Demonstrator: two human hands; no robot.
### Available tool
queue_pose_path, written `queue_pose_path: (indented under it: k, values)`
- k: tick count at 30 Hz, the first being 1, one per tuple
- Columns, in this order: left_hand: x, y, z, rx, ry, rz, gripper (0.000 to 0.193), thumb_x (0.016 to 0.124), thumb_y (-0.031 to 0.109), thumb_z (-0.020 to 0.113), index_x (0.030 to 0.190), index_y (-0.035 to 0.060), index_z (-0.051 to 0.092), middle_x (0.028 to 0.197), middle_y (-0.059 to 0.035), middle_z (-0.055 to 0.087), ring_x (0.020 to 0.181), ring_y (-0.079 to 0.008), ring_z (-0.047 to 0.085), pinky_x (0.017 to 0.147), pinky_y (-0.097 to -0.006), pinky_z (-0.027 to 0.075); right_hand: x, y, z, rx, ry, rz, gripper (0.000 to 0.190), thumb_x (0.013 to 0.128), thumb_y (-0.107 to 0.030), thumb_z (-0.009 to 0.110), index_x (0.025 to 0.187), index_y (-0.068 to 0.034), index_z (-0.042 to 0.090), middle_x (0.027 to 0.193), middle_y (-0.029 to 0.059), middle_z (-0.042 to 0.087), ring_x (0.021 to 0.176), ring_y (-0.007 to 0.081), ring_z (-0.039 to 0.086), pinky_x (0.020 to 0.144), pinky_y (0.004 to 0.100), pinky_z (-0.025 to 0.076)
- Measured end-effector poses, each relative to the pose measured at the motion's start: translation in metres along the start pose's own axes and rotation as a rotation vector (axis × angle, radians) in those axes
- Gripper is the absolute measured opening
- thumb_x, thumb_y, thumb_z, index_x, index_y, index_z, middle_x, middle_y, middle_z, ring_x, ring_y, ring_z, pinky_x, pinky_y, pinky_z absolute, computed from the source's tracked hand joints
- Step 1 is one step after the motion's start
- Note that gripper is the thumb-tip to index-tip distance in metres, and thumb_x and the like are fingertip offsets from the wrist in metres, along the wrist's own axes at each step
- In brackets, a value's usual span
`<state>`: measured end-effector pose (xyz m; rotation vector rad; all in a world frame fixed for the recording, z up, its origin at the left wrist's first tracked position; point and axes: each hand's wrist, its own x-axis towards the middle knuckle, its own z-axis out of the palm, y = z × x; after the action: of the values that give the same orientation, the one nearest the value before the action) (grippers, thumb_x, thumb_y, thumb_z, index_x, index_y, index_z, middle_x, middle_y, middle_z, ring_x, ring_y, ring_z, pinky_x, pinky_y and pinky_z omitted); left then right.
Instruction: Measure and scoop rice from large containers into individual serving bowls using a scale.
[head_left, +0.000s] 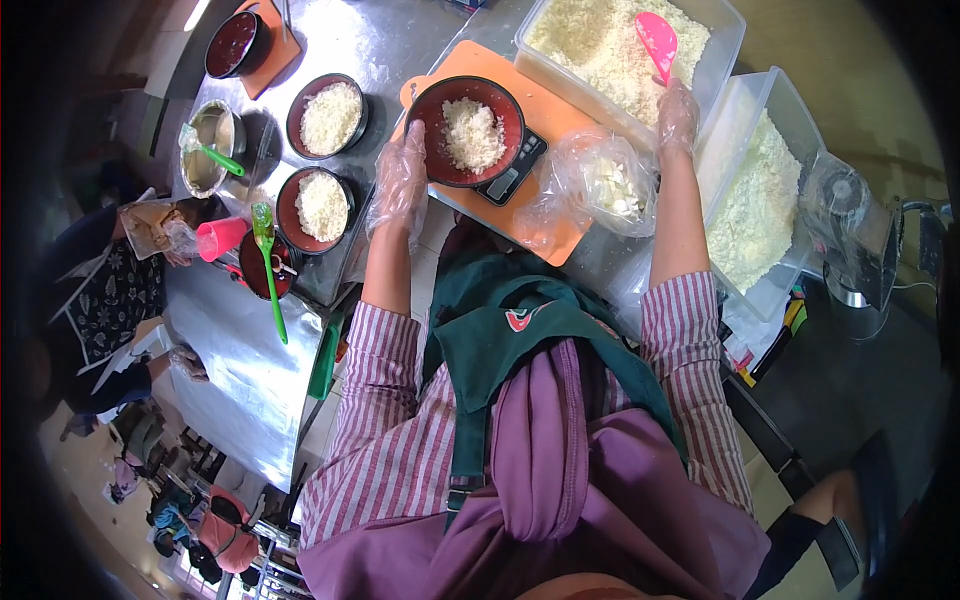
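My left hand (397, 184), in a clear plastic glove, grips the left side of a dark bowl with a red inside (427, 150). A mound of pale crumbs (474, 136) lies in that bowl, which is over a black digital kitchen scale (502, 186). The scale rests on an orange cutting board (559, 244). My right hand (678, 120), gloved too, holds a pink scoop (657, 41) by its handle. The scoop is over a clear plastic bin (570, 82) of pale crumbs. Between my hands a clear bag (615, 180) holds pale pieces.
Two bowls of crumbs (327, 116) (321, 208) stand left of my left hand. Beyond them are a metal bowl (234, 135) and a green brush (264, 232). A second crumb bin (757, 202) is at right. A co-worker's gloved hand (187, 363) is at far left.
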<state>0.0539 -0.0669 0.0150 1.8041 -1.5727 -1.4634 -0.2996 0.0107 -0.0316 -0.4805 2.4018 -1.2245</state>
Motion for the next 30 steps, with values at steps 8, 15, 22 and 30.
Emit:
queue_pose_path:
  k: [8,15,22,30]
  values:
    - [0.018,-0.03,0.009,-0.076,0.016,0.034,0.059,0.096,0.046,0.048,0.099,-0.0107,0.063,0.082,-0.017,0.061,0.078,-0.0247,0.054,0.078,-0.0413,0.043,-0.002,0.001,0.002,0.023,0.026,-0.11,0.033,0.098,-0.025,0.044,0.106,-0.004,0.069,0.068,-0.003,0.045,0.061,0.0083,0.042,0.058,0.0239,0.035]
    - [0.021,-0.033,0.011,-0.022,0.049,0.031,0.057,0.095,0.045,0.049,0.107,-0.0085,0.063,0.086,-0.023,0.064,0.079,-0.0303,0.057,0.081,-0.043,0.044,0.003,0.01,0.002,0.029,0.023,-0.136,0.029,0.096,-0.024,0.048,0.109,-0.003,0.065,0.072,-0.0019,0.051,0.063,0.0081,0.045,0.06,0.0228,0.036]
    - [0.01,-0.017,0.003,-0.038,0.049,0.066,0.053,0.094,0.044,0.053,0.113,-0.005,0.063,0.076,-0.0082,0.059,0.071,-0.0164,0.052,0.069,-0.0348,0.044,0.012,0.018,0.003,0.008,0.007,-0.083,0.029,0.094,-0.023,0.051,0.111,-0.003,0.061,0.075,0.0,0.055,0.065,0.009,0.047,0.062,0.023,0.038]
    - [0.005,-0.021,-0.031,-0.21,0.03,-0.058,0.072,0.091,0.06,0.044,0.135,0.0037,0.05,0.129,-0.0183,0.052,0.109,-0.0274,0.054,0.082,-0.0362,0.046,0.013,0.019,0.003,-0.011,0.036,-0.156,0.036,0.092,-0.031,0.055,0.111,-0.002,0.062,0.103,0.0196,0.066,0.096,0.0317,0.063,0.087,0.0388,0.046]
